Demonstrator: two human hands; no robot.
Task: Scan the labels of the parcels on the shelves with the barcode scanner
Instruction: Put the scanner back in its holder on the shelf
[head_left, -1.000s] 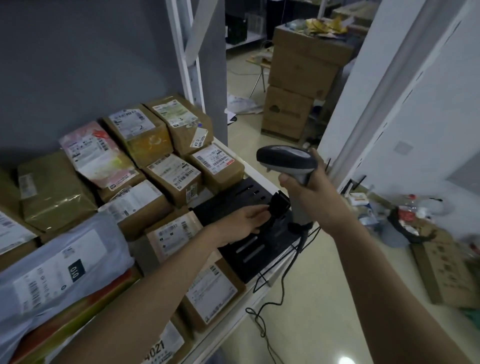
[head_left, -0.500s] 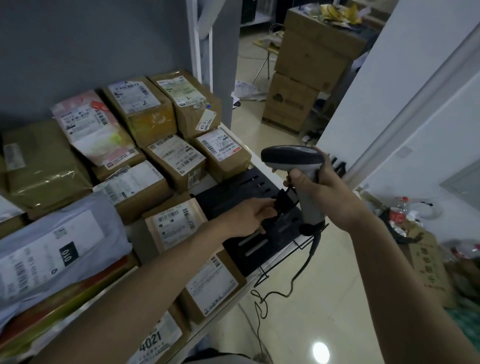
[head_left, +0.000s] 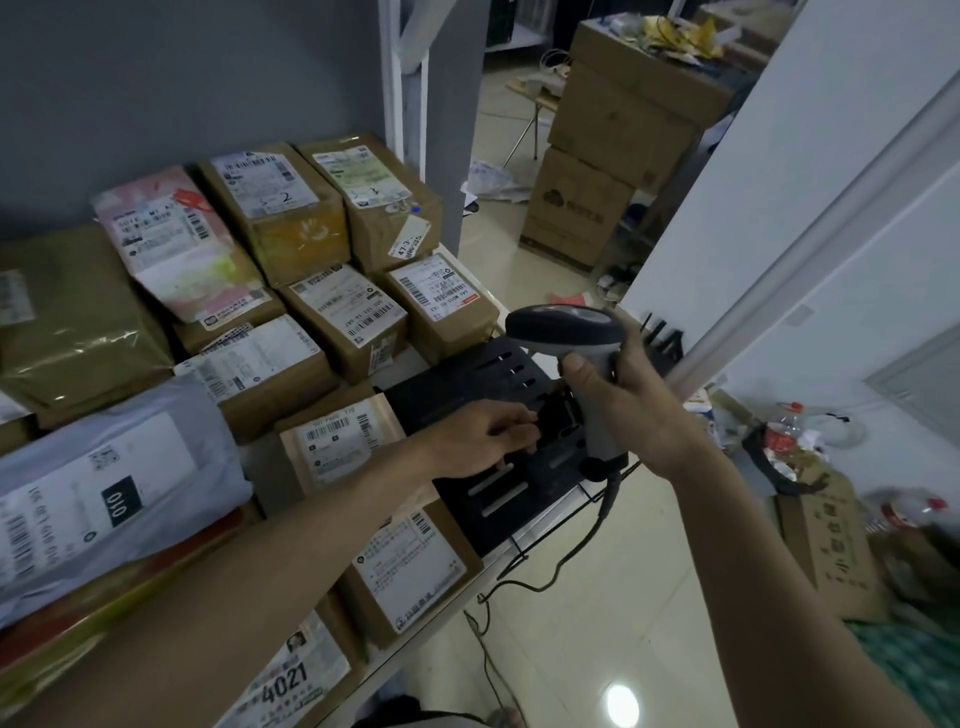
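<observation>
Right hand (head_left: 631, 415), centre right of frame: fingers curled fully round the pale grey grip of the grey-and-black pistol-shaped barcode scanner (head_left: 569, 335), index finger across the front of the grip. Scanner head at mid-frame, pointing toward the left of the picture, raised above the black slotted metal stand (head_left: 498, 374) on the near right corner of the white shelf (head_left: 519, 540). Thin black cable (head_left: 605, 506) dropping from the base of the grip, over the shelf edge, down to the pale tiled floor (head_left: 597, 597).

Left hand (head_left: 478, 441), just left of the scanner grip: resting on the black stand, fingers bent, tips on a small dark part there — whether pinched or only touched, cannot tell.

Parcels filling the left half of the frame, packed edge to edge:
- brown cardboard box marked "2" (head_left: 275, 208), upper centre
- pink-and-white plastic mailer (head_left: 176, 244), to its left
- small brown box with red-edged label (head_left: 441, 306), just beyond the stand
- grey plastic mailer marked "010" (head_left: 104, 499), lower left
- brown box labelled "4021" (head_left: 291, 680), bottom edge

Labels face up, barcodes visible on most.

Stacked large brown cartons (head_left: 618, 145) at upper right, well apart from the shelf — floor clutter beside the white wall at right.
</observation>
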